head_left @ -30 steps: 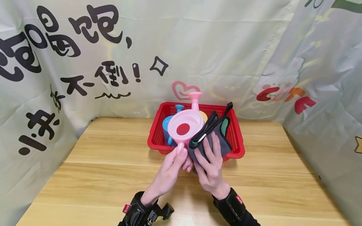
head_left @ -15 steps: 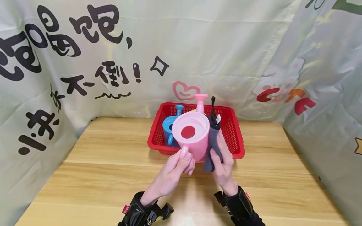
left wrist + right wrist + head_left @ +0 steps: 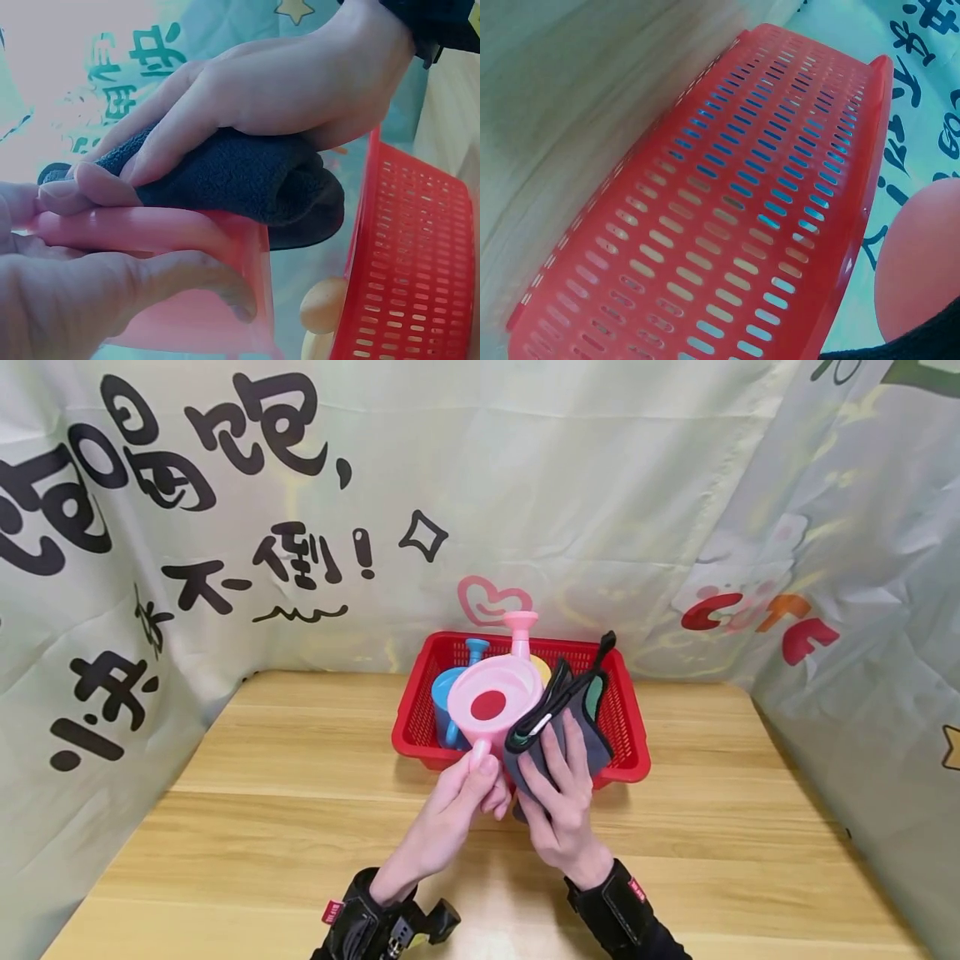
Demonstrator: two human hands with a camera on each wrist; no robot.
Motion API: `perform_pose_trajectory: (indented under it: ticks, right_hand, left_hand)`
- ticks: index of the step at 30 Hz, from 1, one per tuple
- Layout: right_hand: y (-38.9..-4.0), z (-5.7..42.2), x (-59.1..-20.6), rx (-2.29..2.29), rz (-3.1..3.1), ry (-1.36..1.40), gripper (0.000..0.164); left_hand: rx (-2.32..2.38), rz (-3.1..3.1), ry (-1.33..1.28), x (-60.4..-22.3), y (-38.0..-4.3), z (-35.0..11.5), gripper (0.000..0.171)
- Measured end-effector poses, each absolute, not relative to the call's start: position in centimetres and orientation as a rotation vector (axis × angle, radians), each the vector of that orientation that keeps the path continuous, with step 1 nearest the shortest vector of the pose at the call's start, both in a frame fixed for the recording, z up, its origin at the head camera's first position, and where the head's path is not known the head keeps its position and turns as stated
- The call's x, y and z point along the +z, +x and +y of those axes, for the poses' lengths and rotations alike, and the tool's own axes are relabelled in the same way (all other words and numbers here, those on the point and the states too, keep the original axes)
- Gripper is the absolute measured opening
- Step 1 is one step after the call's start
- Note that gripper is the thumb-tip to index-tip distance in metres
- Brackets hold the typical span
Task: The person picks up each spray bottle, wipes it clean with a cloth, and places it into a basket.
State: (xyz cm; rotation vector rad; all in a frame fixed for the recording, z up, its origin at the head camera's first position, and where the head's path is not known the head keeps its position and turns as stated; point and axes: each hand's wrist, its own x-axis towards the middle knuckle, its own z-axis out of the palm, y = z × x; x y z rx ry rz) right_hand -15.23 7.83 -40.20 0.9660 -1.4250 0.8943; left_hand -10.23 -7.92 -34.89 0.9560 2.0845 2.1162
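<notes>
In the head view my left hand (image 3: 453,810) grips the handle of a pink toy watering can (image 3: 510,681), held tilted over the front of the red basket. A round red patch shows inside its top; the spout points away from me. My right hand (image 3: 561,814) holds a folded dark grey cloth (image 3: 597,739) with black edging and a green underside against the can's right side. From the left wrist, the fuzzy cloth (image 3: 225,176) lies between the right hand (image 3: 300,86) and the pink can (image 3: 199,322). My right thumb is hidden in the head view.
Behind the can, the red slotted basket (image 3: 636,735) stands on the wooden table (image 3: 300,760). It contains a blue watering can (image 3: 442,697) and a yellow item (image 3: 541,670), mostly covered. Printed fabric (image 3: 585,510) hangs around the table's back and sides.
Half a second ago the right hand held the cloth upright along the can's right side. Now the hand has turned over and moved left, cloth spread, much as one second ago. The can shifted slightly left.
</notes>
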Motion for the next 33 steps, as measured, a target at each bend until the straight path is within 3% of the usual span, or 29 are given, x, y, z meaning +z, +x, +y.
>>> perform_pose_trajectory:
  ticks: [7,13,20,26,33]
  right_hand:
    - [-15.4,8.9,-40.0,1.176,-1.422,0.964,0.045]
    - [-14.6,10.0,-39.9,1.464,-1.531,0.847,0.071]
    - [-15.5,8.6,-40.0,1.071,-1.396,0.98,0.045]
    - [-15.2,7.5,-40.4,0.855,-1.403,0.965,0.04]
    - [-15.6,8.0,-40.8,0.971,-1.425,0.981,0.043]
  left_hand:
    - [2.057,2.069,0.966,-34.9,-10.1,-7.7,0.031]
    - [2.013,2.094,0.997,-35.2,-9.9,-7.3,0.029]
    - [2.091,2.091,0.972,-35.2,-10.2,-7.2,0.033]
    - [2.1,2.124,0.898,-35.2,-10.2,-7.4,0.034]
    - [2.077,2.116,0.91,-35.2,-10.3,-7.4,0.033]
